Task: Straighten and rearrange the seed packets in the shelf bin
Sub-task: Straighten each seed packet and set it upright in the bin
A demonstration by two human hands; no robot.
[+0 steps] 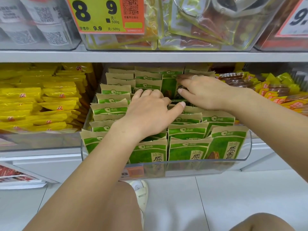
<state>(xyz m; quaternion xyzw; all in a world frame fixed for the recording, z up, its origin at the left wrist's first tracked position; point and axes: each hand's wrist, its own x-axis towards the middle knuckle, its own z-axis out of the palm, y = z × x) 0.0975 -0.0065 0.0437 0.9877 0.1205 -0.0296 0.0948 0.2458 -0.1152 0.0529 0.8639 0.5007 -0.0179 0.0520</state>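
A clear plastic shelf bin [186, 169] holds several rows of green and tan seed packets [188, 132] standing on edge. My left hand [150, 112] lies in the middle of the bin, its fingers curled down among the packet tops at the centre row. My right hand [205, 92] reaches in from the right, fingers stretched toward the back, thumb and fingers pinching one upright packet [169, 88] that stands higher than its neighbours. The left column of packets [113, 107] leans in a neat stack.
A bin of yellow snack packets [41, 100] sits to the left, and red and yellow wrapped snacks [275, 90] to the right. An upper shelf [150, 56] carries clear bins and a yellow price tag [103, 14]. My knees and the tiled floor are below.
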